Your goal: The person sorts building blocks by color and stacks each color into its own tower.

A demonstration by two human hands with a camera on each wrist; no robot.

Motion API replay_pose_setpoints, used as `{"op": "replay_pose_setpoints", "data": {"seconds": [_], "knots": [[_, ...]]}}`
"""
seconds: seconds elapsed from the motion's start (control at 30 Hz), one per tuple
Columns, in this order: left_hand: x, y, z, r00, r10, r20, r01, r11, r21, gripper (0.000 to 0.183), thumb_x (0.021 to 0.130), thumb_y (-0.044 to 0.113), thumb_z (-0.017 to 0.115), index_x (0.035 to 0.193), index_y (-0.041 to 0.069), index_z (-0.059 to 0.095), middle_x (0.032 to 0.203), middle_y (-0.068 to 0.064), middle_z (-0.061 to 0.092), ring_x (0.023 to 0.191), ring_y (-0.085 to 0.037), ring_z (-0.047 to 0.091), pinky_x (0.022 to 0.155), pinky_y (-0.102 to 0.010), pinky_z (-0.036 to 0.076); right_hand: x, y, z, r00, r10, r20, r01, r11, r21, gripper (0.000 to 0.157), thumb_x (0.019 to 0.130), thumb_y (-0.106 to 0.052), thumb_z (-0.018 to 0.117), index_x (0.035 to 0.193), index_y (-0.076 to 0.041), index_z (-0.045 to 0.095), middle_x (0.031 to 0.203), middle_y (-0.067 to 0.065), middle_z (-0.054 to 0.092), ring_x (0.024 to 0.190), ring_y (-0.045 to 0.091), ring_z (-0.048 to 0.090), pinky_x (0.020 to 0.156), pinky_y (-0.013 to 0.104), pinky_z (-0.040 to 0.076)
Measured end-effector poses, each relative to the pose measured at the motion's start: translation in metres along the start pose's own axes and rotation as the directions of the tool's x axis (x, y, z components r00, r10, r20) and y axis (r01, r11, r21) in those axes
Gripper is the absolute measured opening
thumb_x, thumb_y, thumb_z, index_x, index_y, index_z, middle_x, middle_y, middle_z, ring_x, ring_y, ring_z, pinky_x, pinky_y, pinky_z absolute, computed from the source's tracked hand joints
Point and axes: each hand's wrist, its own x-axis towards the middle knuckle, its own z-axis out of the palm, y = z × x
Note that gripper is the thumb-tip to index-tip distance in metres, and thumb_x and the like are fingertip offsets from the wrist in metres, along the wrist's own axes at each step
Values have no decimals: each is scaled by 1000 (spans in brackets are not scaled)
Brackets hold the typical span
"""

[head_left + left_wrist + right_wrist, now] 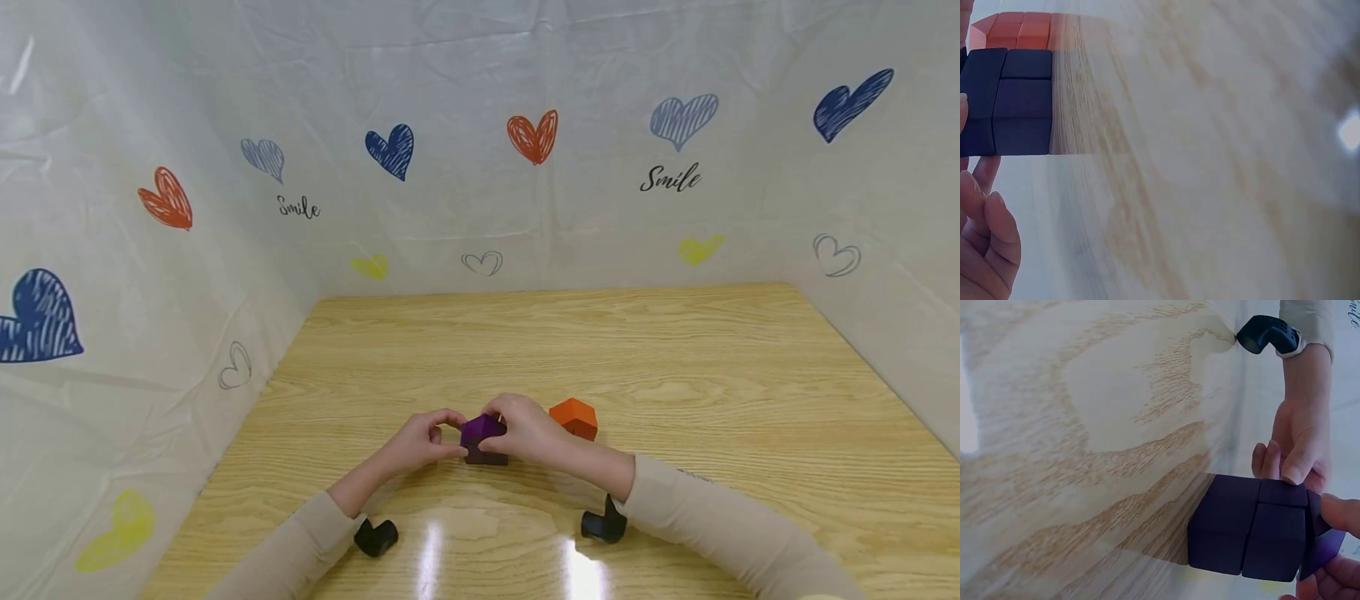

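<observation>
A purple puzzle cube (pixel 480 448), made of several smaller blocks parted by seams, stands on the wooden table. In the right wrist view, the top pieces of the purple puzzle cube (pixel 1247 531) sit tilted against the lower ones. My right hand (pixel 528 429) pinches this upper part, thumb on the near side and fingers behind. From the left, my left hand (pixel 420 437) holds the cube with its thumb and index finger at the edge. The left wrist view shows the cube's dark front (pixel 1022 103) above the curled fingers of my left hand (pixel 988 240).
Close behind my right hand, an orange puzzle cube (pixel 574 417) rests on the table (pixel 540 342). Black wrist cameras (pixel 377 537) hang under both sleeves. White sheeting (pixel 450 217) printed with hearts borders the table at the back and sides.
</observation>
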Motion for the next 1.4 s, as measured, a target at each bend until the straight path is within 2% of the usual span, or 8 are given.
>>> {"op": "replay_pose_setpoints", "data": {"seconds": [0.17,0.37,0.6,1.0,1.4], "knots": [[1,0,0,1000,-17,0,17,1000,-8,31,81,10,69,110,3,59,98,-12,63,43,-4,31,43,-20,32,0,1,2,1000,-7,-13,6,999,-37,32,74,-21,76,97,-3,65,88,4,62,76,12,54,61,23,44],[1,0,-1,1000,-24,5,24,1000,-20,32,81,18,70,109,8,60,99,-7,63,44,-4,33,44,-19,33,-1,0,3,1000,-20,-21,19,998,-66,33,74,-22,76,98,-3,64,89,5,62,78,13,55,62,23,45],[1,0,-1,1000,18,5,-18,1000,-10,34,80,23,71,108,7,61,100,-9,63,44,-3,33,43,-20,33,-1,1,3,999,-29,-14,28,997,-69,33,75,-22,76,99,-3,64,90,5,62,80,15,55,63,22,45],[0,1,-1,1000,6,8,-6,1000,-7,34,80,23,71,108,7,60,101,-8,63,44,-3,34,44,-20,34,-3,0,4,999,-34,-26,30,990,-139,33,76,-24,74,99,-3,65,93,6,63,85,17,55,68,27,46],[0,0,-1,1000,-3,9,3,1000,-19,33,80,21,71,108,7,60,103,-10,62,46,-4,35,45,-20,35,-3,0,3,999,-38,-16,35,985,-166,33,77,-26,74,100,-3,65,94,6,64,86,18,55,69,28,46]]}}
